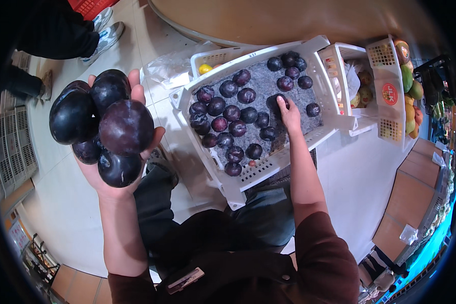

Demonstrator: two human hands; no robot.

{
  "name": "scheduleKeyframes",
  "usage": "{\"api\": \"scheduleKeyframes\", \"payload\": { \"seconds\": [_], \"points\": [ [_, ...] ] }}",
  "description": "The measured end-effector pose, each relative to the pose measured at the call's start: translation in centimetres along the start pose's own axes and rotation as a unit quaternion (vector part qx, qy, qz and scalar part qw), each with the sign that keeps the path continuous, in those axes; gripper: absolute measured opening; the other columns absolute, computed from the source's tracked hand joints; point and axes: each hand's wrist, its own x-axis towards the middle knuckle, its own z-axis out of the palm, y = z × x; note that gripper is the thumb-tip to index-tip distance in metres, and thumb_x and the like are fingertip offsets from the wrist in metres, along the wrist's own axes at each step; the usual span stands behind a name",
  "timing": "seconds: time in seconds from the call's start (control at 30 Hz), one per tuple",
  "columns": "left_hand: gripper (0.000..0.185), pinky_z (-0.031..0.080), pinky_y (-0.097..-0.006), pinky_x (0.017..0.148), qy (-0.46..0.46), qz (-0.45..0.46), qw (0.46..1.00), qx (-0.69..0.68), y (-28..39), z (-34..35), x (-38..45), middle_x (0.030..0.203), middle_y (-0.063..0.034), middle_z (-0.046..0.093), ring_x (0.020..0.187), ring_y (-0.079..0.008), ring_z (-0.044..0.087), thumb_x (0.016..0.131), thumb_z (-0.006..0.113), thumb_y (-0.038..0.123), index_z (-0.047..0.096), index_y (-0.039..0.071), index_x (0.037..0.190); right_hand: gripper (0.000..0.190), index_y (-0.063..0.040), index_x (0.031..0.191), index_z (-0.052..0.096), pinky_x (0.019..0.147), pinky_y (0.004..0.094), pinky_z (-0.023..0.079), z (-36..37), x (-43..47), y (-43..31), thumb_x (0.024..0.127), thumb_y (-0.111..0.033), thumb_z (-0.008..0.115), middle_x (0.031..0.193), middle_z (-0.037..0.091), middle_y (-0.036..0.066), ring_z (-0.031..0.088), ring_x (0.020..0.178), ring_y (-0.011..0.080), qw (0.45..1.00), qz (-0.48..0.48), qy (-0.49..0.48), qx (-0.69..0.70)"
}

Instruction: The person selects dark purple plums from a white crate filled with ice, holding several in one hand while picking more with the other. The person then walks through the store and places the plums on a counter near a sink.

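Note:
Several large dark plums rest in a pile on my left hand, which is raised palm up at the left with its fingers curled around them. In front of me stands a white plastic crate lined with a grey pad. Loose plums lie mostly in its left half, with a smaller group at the far right corner. My right hand reaches into the crate with thumb and fingers around one dark plum, which touches the pad. A small reddish-brown round thing lies near the crate's near edge.
White crates with bagged fruit and mangoes stand at the right. Behind the plum crate are a plastic bag and a basket with yellow fruit. A round brown surface edges the back. Other people's shoes show upper left.

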Motion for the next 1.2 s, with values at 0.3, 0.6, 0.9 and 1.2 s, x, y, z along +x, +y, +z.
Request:
{"api": "scheduleKeyframes", "payload": {
  "seconds": [0.3, 0.6, 0.9, 1.2],
  "points": [
    [0.078, 0.020, -0.0644, 0.108, 0.005, -0.039, 0.999, -0.007, -2.5, 1.1, -1.6, 0.151, -0.0033, 0.027, 0.137, -0.0198, 0.034, 0.088, 0.056, 0.050, 0.014, 0.025, 0.149, 0.046, 0.000, 0.122, 0.055, 0.083, 0.0318, 0.048, 0.8, -1.1, 3.3, 0.082, -0.019, 0.070, 0.101, 0.065, 0.015, 0.063, 0.094, 0.0248, 0.962, -0.007, -0.159, 0.223],
    [0.074, 0.021, -0.0690, 0.104, -0.006, -0.128, 0.992, 0.005, -5.4, 1.4, -0.3, 0.149, -0.0039, 0.032, 0.137, -0.0195, 0.034, 0.091, 0.049, 0.054, 0.014, 0.022, 0.149, 0.027, -0.002, 0.113, 0.053, 0.050, 0.0299, 0.053, -7.0, -3.8, 4.1, 0.096, -0.022, 0.046, 0.087, 0.063, 0.016, 0.063, 0.073, 0.0263, 0.678, 0.171, -0.290, 0.653],
    [0.066, 0.009, -0.0751, 0.102, -0.058, -0.197, 0.976, -0.071, -7.1, 1.4, 1.7, 0.154, -0.0103, 0.017, 0.140, -0.0278, 0.028, 0.094, 0.043, 0.054, 0.022, 0.022, 0.148, 0.022, -0.006, 0.094, 0.054, 0.047, 0.0267, 0.048, -15.1, -7.5, 9.5, 0.095, -0.029, 0.052, 0.080, 0.062, 0.009, 0.062, 0.069, 0.0203, 0.771, 0.146, -0.167, 0.597],
    [0.061, 0.030, -0.0774, 0.090, 0.046, -0.180, 0.983, -0.012, -6.7, 1.5, 0.5, 0.155, -0.0030, 0.015, 0.136, -0.0280, 0.035, 0.089, 0.050, 0.056, 0.035, 0.027, 0.141, 0.025, -0.008, 0.106, 0.061, 0.064, 0.0363, 0.055, -0.8, -16.3, 26.9, 0.081, -0.010, 0.065, 0.101, 0.059, 0.007, 0.058, 0.086, 0.0215, 0.823, 0.494, -0.096, 0.263]
  ]
}}
